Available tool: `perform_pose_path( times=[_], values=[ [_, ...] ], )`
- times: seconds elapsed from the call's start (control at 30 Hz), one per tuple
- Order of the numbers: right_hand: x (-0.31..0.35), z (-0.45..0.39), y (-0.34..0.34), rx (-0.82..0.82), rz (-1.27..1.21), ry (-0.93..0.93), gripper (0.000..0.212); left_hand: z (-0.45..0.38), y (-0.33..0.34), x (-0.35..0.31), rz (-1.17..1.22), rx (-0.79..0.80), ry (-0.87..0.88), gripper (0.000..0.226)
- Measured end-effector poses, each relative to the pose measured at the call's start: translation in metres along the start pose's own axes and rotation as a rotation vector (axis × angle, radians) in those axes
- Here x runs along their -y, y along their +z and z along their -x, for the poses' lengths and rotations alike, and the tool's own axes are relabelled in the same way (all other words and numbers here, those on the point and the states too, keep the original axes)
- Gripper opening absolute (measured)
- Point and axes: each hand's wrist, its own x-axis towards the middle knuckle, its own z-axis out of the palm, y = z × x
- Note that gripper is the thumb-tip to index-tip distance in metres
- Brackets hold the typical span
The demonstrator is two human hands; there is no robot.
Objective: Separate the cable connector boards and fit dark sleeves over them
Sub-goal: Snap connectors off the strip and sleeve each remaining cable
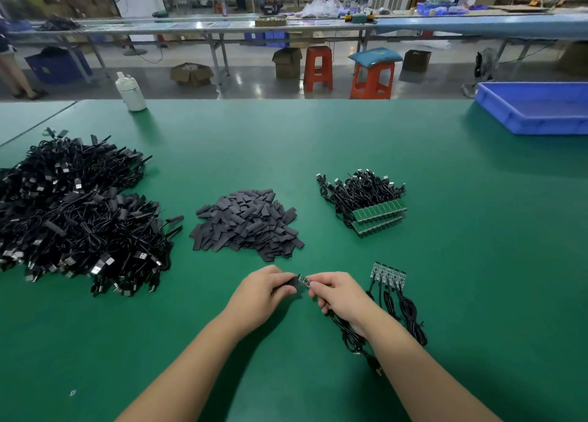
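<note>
My left hand pinches a dark sleeve at the near middle of the green table. My right hand pinches a small green connector board by its cable end, and the board's free end meets the sleeve's mouth. The board's black cable trails back under my right wrist. A pile of loose dark sleeves lies just beyond my hands. To the right lies a short row of joined boards with cables. Further back sits a bundle of cables with joined green board strips.
A large heap of black cables with sleeved ends fills the left of the table. A blue tray stands at the far right and a white bottle at the far edge. Stools, boxes and benches stand beyond.
</note>
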Motion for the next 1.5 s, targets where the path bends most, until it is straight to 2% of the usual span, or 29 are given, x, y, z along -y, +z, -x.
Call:
perform_pose_path(
  times=[0.23, 0.53, 0.93, 1.37, 1.5],
  values=[
    [0.008, 0.004, -0.007, -0.009, 0.053, -0.056, 0.028, 0.004, -0.015, 0.001, 0.036, -0.053, -0.066, 0.02],
    [0.015, 0.008, -0.003, 0.023, 0.124, -0.105, 0.024, 0.007, -0.023, -0.008, 0.068, -0.065, 0.008, 0.014],
    [0.026, 0.017, -0.008, 0.068, 0.13, -0.103, 0.025, 0.01, -0.031, -0.013, 0.066, -0.074, -0.013, 0.019],
    [0.025, 0.015, -0.007, 0.083, 0.285, -0.129, 0.025, 0.01, -0.034, -0.015, -0.092, 0.048, 0.128, 0.02],
    [0.024, 0.012, -0.004, 0.066, 0.319, -0.159, 0.028, 0.008, -0.034, -0.02, -0.154, 0.081, 0.087, 0.018]
  ],
)
